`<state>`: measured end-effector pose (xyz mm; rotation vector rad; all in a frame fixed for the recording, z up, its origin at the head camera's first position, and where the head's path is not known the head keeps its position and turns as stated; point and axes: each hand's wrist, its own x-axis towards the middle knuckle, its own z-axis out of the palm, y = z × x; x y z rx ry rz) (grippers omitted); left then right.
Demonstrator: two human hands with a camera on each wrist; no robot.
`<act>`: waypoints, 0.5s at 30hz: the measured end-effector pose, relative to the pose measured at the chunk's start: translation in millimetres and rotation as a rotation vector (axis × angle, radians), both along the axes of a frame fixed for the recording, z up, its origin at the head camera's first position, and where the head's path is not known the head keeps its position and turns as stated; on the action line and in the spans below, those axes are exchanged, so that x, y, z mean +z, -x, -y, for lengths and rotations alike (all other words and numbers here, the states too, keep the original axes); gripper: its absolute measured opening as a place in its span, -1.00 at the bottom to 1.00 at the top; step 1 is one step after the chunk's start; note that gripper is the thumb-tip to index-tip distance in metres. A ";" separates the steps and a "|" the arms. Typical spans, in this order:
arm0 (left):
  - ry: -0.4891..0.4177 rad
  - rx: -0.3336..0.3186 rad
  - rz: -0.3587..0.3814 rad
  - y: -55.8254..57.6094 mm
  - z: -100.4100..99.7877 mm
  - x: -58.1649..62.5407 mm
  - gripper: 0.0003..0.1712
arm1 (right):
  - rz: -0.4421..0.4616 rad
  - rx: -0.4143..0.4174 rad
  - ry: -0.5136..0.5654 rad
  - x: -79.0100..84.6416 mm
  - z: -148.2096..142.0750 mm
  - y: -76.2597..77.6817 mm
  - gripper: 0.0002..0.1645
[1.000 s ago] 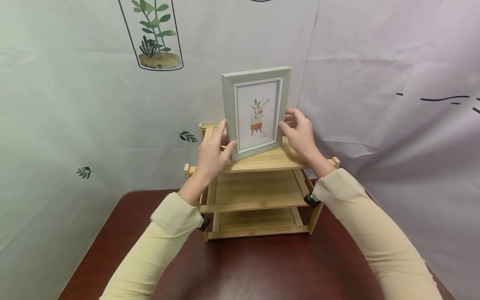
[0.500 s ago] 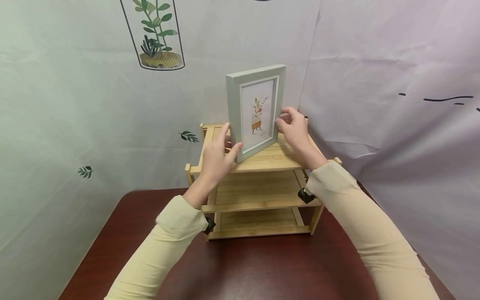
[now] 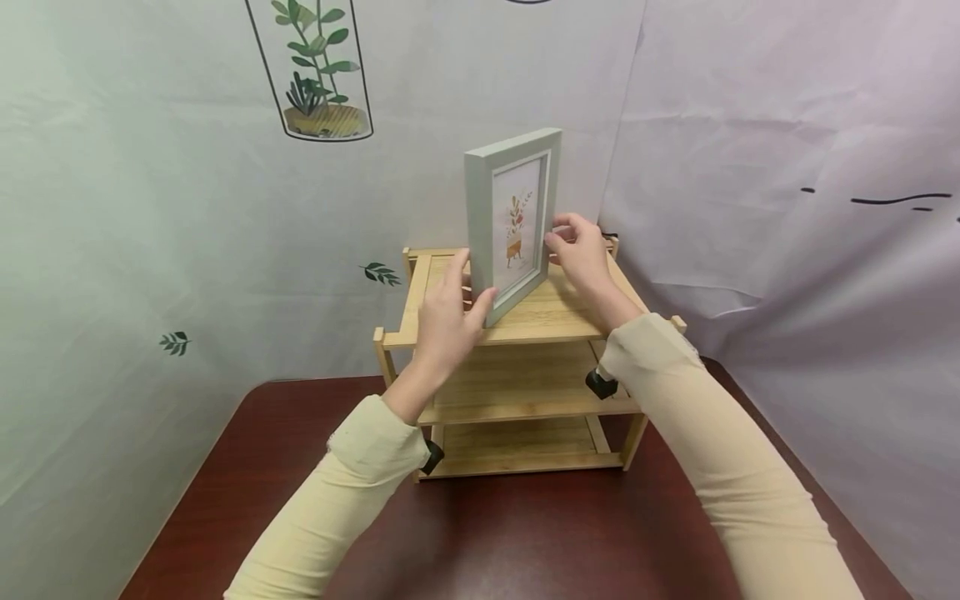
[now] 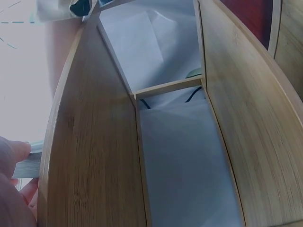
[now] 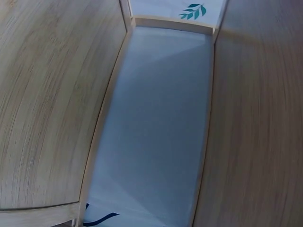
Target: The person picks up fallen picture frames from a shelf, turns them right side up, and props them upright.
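Note:
A pale grey-green picture frame (image 3: 480, 225) stands upright on the top board of a wooden three-tier rack (image 3: 517, 333). It is turned at an angle, so its left side edge and the plant print (image 3: 516, 229) both show. My left hand (image 3: 444, 321) holds the lower near edge, thumb in front and fingers behind. Opposite it, my right hand (image 3: 585, 257) pinches the far edge between thumb and fingers. The left wrist view catches part of the left hand (image 4: 12, 184) at a corner of the frame (image 4: 29, 164). In the right wrist view the hand is out of sight.
The rack stands on a dark red table (image 3: 525, 533), with two lower shelves beneath the top. A light cloth backdrop (image 3: 712, 167) with printed plants hangs behind. Dark wrist devices (image 3: 600, 384) sit in front of the lower shelves in the head view.
Both hands have turned the picture frame, bringing its left edge nearer and facing the print more to the right. The left hand has shifted right, the right hand slightly left.

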<state>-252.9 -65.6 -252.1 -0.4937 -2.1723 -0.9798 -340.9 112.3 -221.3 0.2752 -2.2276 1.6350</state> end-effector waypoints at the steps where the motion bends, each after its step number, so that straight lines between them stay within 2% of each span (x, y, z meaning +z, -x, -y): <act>1: 0.000 0.006 -0.004 -0.2 -0.7 -0.2 -0.47 | 0.005 0.002 0.004 0.3 0.2 0.4 -0.71; 11: -0.008 0.031 -0.032 -0.5 -2.4 -2.4 -0.45 | 0.031 0.024 0.037 1.4 0.8 0.6 -0.69; 15: -0.022 0.026 -0.039 0.9 -2.2 -4.3 -0.46 | -0.005 0.004 0.022 3.5 -0.9 -1.4 -0.66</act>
